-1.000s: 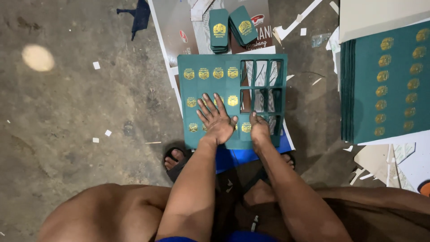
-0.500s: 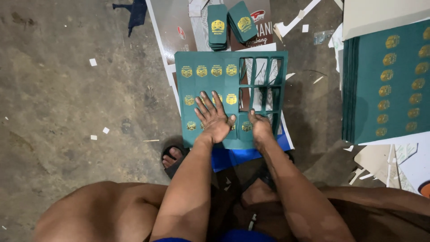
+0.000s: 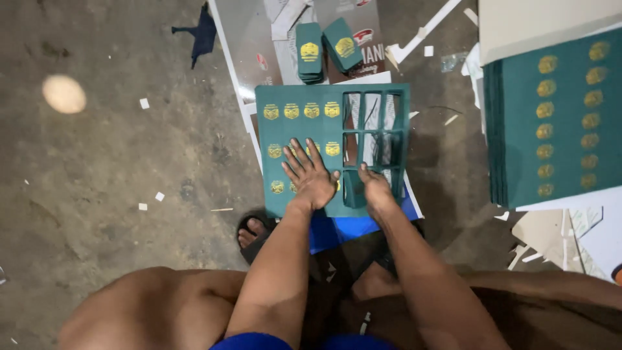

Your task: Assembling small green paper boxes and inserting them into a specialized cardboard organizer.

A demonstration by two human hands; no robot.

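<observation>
Grey concrete floor [image 3: 116, 168] under me, and I see the green die-cut sheet [image 3: 304, 129] lying on it. My left hand [image 3: 311, 175] is spread flat, holding nothing; my right hand [image 3: 376, 191] presses a punched piece [image 3: 353, 191], fingers curled. The thin ribs could tear if I push unevenly. Nine gold emblems visible, two stacks of punched pieces [image 3: 327, 48]

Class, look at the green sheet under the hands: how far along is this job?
Done: the green sheet's right side is empty frame, and two stacks of cards lie beyond. In hand: left hand presses the sheet flat; right hand works a card loose. Left: the emblem cards on the left side and the pile of sheets.
</observation>
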